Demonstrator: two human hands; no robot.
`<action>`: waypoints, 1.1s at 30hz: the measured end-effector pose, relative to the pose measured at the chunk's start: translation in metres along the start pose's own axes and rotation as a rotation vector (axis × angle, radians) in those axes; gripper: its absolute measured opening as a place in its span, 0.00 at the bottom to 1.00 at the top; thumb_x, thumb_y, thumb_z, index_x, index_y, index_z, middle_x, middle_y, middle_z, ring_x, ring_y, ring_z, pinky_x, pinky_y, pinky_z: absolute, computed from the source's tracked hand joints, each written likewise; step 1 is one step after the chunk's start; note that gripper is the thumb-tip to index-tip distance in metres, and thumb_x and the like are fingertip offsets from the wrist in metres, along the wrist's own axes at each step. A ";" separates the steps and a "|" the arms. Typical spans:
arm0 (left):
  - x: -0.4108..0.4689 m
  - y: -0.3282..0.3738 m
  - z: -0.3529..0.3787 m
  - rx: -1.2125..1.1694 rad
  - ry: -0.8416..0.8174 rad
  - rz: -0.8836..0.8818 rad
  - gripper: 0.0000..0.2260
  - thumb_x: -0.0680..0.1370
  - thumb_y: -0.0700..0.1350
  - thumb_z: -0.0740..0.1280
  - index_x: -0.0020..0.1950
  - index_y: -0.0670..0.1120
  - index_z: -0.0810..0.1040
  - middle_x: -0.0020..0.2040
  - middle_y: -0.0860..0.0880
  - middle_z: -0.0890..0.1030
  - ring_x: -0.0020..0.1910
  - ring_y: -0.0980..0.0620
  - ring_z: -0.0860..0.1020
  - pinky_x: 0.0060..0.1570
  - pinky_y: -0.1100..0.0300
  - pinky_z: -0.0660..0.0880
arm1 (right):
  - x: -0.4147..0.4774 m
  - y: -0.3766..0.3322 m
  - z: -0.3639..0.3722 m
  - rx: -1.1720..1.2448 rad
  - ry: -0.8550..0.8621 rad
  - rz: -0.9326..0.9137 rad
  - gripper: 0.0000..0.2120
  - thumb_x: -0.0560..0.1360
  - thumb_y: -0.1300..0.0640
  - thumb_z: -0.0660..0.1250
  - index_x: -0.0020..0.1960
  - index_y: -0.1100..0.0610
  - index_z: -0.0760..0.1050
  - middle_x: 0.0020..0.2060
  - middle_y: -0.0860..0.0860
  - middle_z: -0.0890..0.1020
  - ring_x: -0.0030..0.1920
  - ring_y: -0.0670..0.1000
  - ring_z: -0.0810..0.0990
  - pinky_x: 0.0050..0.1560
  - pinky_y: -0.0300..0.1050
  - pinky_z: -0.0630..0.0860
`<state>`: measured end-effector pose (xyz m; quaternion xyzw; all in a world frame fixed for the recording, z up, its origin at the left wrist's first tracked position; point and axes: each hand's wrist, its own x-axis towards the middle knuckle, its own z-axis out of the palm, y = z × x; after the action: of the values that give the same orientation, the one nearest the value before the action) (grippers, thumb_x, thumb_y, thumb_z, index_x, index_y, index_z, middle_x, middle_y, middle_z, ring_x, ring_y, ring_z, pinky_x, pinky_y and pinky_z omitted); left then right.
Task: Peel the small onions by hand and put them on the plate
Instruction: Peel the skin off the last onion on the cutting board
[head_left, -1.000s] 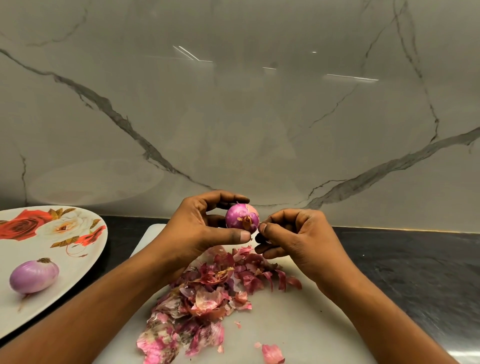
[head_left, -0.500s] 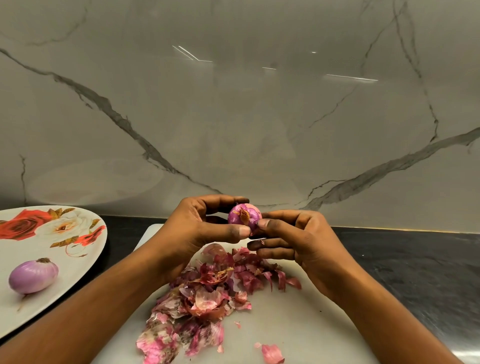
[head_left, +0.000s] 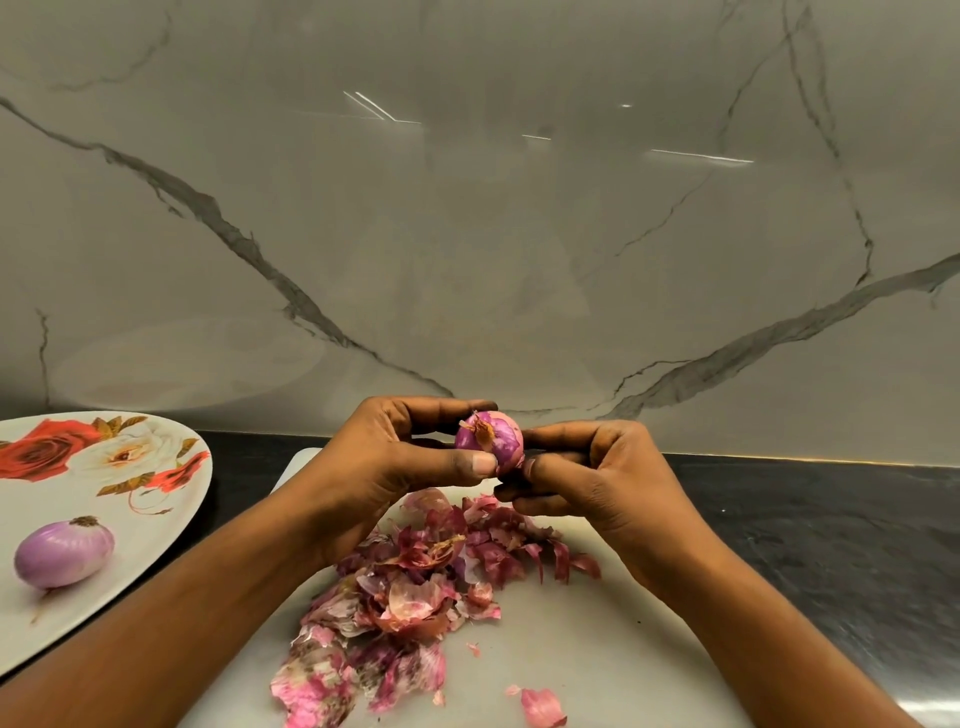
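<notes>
Purple onion (head_left: 488, 439), dry tip toward the camera, sits above the far edge of the board (head_left: 597, 649), gripped by thumb and curled fingers of the left hand (head_left: 395, 457), the right hand (head_left: 597, 478) pinching skin at its lower right; the plate (head_left: 41, 504) lies left.

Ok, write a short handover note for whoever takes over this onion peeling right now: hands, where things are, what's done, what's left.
Left hand: grips the held onion above the cutting board.
Right hand: fingers pinch at that onion's lower right side.
Plate, at left: one peeled onion on it.
Peel heap lies on the board under the hands.
Done: one onion plated.
Left: strip the dry skin remaining on the held onion, then put it on the plate. No other unpeeled onions in view.
</notes>
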<state>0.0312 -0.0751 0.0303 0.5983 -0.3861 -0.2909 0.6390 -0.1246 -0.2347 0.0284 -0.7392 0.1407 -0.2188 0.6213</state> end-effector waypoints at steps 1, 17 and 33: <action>0.000 0.000 0.000 0.001 0.002 -0.002 0.24 0.66 0.37 0.78 0.62 0.47 0.86 0.57 0.47 0.88 0.58 0.47 0.86 0.59 0.53 0.81 | 0.000 0.000 0.000 0.011 0.000 0.004 0.11 0.80 0.68 0.70 0.59 0.59 0.85 0.45 0.58 0.89 0.47 0.58 0.90 0.47 0.45 0.86; -0.001 0.001 0.000 -0.024 -0.011 -0.023 0.25 0.66 0.36 0.78 0.63 0.45 0.85 0.57 0.45 0.88 0.58 0.46 0.86 0.59 0.52 0.82 | 0.000 0.001 -0.001 0.024 -0.017 -0.022 0.12 0.77 0.65 0.74 0.60 0.60 0.84 0.46 0.58 0.89 0.48 0.59 0.90 0.50 0.50 0.87; -0.003 0.003 0.002 -0.069 -0.003 -0.049 0.21 0.68 0.35 0.77 0.61 0.42 0.84 0.55 0.43 0.88 0.56 0.45 0.87 0.52 0.56 0.85 | -0.001 0.002 -0.001 -0.029 -0.021 -0.060 0.15 0.75 0.60 0.76 0.61 0.57 0.83 0.46 0.55 0.90 0.48 0.56 0.90 0.51 0.49 0.86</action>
<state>0.0277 -0.0735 0.0328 0.5845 -0.3622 -0.3206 0.6514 -0.1260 -0.2349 0.0261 -0.7542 0.1151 -0.2272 0.6053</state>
